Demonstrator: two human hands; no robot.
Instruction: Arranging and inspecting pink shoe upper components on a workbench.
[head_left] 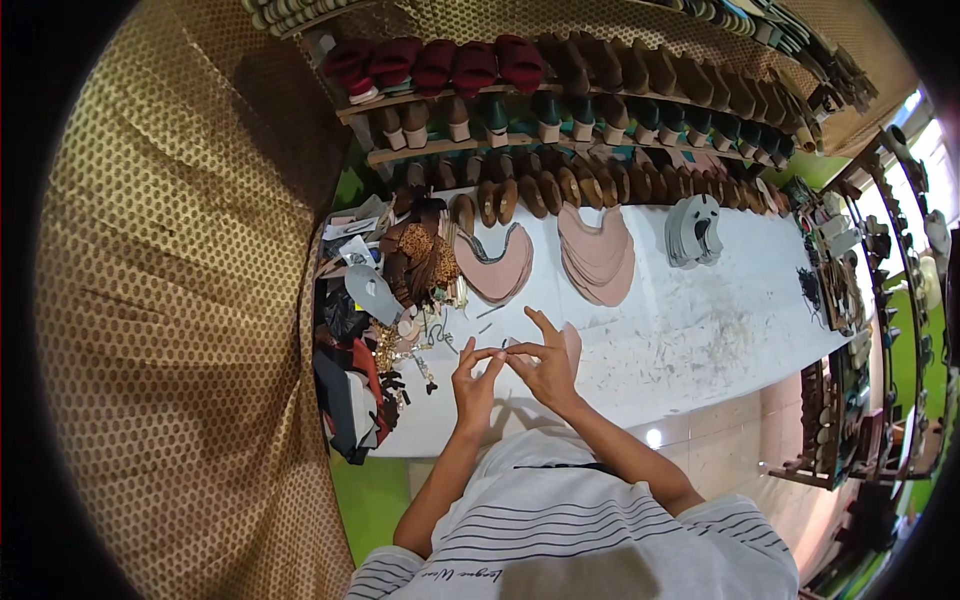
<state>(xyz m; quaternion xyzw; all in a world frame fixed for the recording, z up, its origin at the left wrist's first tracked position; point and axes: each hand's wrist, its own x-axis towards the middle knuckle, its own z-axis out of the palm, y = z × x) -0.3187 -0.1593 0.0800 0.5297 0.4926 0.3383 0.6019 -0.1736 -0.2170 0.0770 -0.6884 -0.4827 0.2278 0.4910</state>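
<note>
My left hand [476, 388] and my right hand [546, 372] meet over the near part of the white tabletop [690, 345]. Thumb and forefinger of each are pinched together at one spot, around something small and partly dark that I cannot make out. The other fingers of my right hand are spread. Behind that hand shows a pale pink piece [573, 348], mostly hidden. Beyond my hands lies a stack of pink U-shaped pieces [495, 275], with a grey strip along its inner curve. A second pink U-shaped stack [598, 268] lies to its right.
Grey cut pieces [690, 240] are stacked farther right. Scraps and gold-coloured bits [388, 350] crowd the table's left side, beside a patterned curtain [190, 300]. Shelves of brown shoes [640, 70] and dark red slippers [433, 66] line the back. A shoe rack [885, 300] stands right.
</note>
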